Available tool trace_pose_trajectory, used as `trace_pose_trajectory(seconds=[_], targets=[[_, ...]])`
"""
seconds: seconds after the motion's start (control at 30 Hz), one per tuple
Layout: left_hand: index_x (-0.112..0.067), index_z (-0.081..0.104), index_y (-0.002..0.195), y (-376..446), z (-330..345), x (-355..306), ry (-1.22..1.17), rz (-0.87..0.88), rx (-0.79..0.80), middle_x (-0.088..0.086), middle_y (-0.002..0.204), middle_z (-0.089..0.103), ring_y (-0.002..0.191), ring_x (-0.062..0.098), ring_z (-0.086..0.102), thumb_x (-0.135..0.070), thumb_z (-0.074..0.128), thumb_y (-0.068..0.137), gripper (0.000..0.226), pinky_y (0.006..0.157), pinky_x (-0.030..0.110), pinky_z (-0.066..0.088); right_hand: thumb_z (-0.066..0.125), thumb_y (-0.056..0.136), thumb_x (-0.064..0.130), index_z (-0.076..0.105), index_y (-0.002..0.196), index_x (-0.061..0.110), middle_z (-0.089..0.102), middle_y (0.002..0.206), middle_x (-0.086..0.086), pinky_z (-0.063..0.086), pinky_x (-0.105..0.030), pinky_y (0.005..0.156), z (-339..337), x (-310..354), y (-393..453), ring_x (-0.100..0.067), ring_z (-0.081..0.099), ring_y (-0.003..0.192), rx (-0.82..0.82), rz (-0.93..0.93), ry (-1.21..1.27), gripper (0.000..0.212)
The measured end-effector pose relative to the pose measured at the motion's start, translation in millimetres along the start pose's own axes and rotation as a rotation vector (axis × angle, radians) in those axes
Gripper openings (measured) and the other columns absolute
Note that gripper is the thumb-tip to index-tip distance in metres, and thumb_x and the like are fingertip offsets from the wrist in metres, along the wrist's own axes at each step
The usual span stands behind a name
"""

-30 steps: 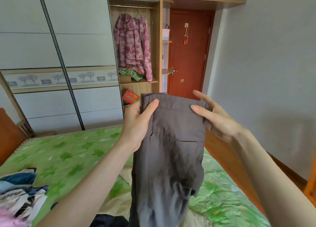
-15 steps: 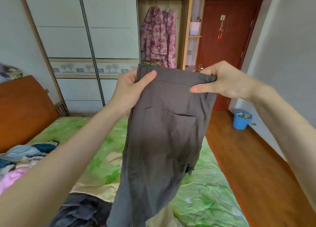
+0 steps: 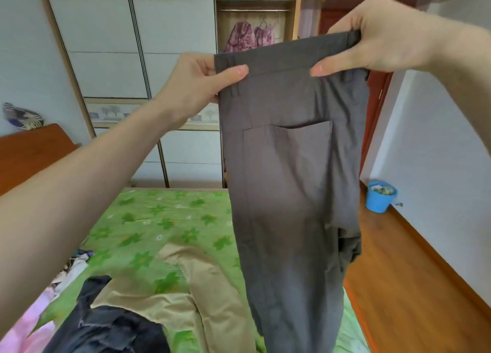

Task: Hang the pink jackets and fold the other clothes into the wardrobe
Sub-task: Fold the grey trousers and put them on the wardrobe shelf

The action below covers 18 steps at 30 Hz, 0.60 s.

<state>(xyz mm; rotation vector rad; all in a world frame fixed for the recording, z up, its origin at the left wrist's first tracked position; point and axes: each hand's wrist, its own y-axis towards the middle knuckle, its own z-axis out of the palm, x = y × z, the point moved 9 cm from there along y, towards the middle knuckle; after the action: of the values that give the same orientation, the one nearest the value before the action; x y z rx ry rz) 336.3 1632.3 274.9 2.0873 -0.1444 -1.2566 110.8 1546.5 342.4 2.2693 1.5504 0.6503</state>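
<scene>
The left hand (image 3: 196,83) pinches the left end of the waistband of a pair of grey trousers (image 3: 289,182), thumb laid flat across the front of the band and the other fingers curled behind the cloth. The right hand (image 3: 377,37) pinches the right end of the same waistband, set higher than the left, thumb pointing inward along the front and the fingers folded over the top edge. Between the two hands the band is stretched nearly taut and slopes up toward the right. The trousers hang straight down from it, held in the air above the bed (image 3: 170,219), a patch pocket facing the camera and some cloth bunched at the lower right edge. On the green flowered bedspread beneath lie a pair of beige trousers (image 3: 202,294), spread flat, and a dark garment (image 3: 111,328) crumpled over their near end. At the left edge of the bed sits a heap of mixed clothes (image 3: 71,267), with something pink (image 3: 29,328) in the near corner. Beyond the bed stands the wardrobe (image 3: 132,49), its sliding doors shut on the left and one bay open on the right, where what look like two pink patterned jackets (image 3: 249,37) hang from a rail, partly hidden behind the waistband. A blue bucket (image 3: 380,196) stands on the wooden floor by the right wall.
</scene>
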Motion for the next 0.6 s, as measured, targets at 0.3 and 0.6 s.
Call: trace_pose_trajectory(seconds=[0.3, 0.6], targets=[[-0.017, 0.086, 0.099, 6.0, 46.2, 25.0, -0.060, -0.155, 0.474, 0.011, 0.109, 0.080, 0.100, 0.023, 0.078, -0.039, 0.089, 0.077, 0.031, 0.089, 0.040, 0.064, 0.083, 0.077, 0.039, 0.084, 0.092, 0.024, 0.082, 0.093, -0.003, 0.058, -0.015, 0.067, 16.5, -29.3, -34.7, -0.019, 0.079, 0.086, 0.154, 0.115, 0.358, 0.021], [-0.016, 0.084, 0.105, 14.1, 88.6, 81.5, -0.071, -0.342, 0.902, 0.012, 0.108, 0.080, 0.093, 0.019, 0.079, -0.035, 0.082, 0.088, 0.025, 0.081, 0.036, 0.066, 0.086, 0.078, 0.036, 0.079, 0.116, 0.012, 0.075, 0.120, -0.017, 0.063, -0.037, 0.083, 103.6, -95.1, -38.5, -0.035, 0.074, 0.110, 0.700, 0.396, 0.625, 0.045]])
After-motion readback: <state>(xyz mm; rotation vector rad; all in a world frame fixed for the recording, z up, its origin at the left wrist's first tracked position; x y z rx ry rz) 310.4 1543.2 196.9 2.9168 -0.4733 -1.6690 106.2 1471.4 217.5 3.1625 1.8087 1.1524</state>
